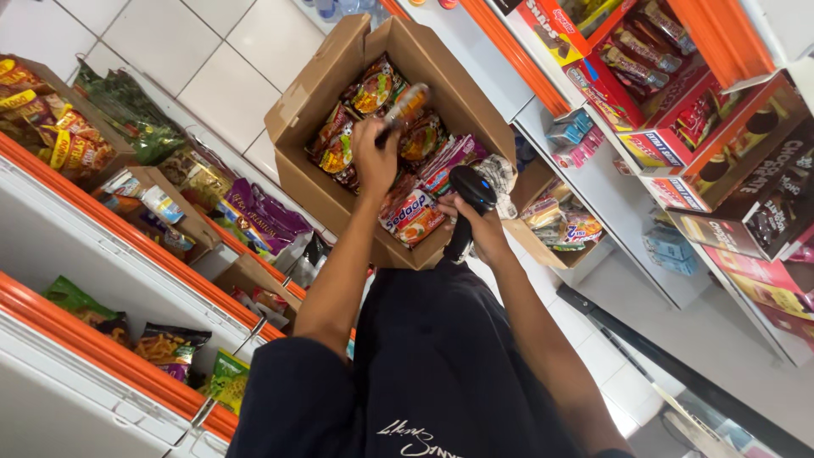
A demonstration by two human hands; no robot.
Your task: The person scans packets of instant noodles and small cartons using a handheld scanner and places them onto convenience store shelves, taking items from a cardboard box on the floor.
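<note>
1. Left hand: I see it closed on one noodle packet, lifted clear above the open box. The packet is tilted and blurred.
2. Right hand: wrapped around the grip of a black scanner, its head turned toward the box. The two hands are apart, the left higher and further in.
3. Risk, as I judge it: the packet is pinched at one end only, so it may slip and fall back among the others, or over the box wall to the floor.
4. Risk: with the packet tilted and moving, the scanner may miss its code, or catch a neighbouring packet instead.
5. Risk: the box seems to rest against the person's body with no hand under it, so a lean may tip it.
6. Box contents: flat noodle packets in red, orange, green and white, lying loose and overlapping.
7. Left shelves: white with orange edges; snack bags in yellow, green, purple and black, some in cut-down brown trays.
8. Right shelves: red display cartons of wrapped bars above, dark brown cartons at far right, small blue and pink packs lower.
9. Shelf labels: too small for me to tell.
</note>
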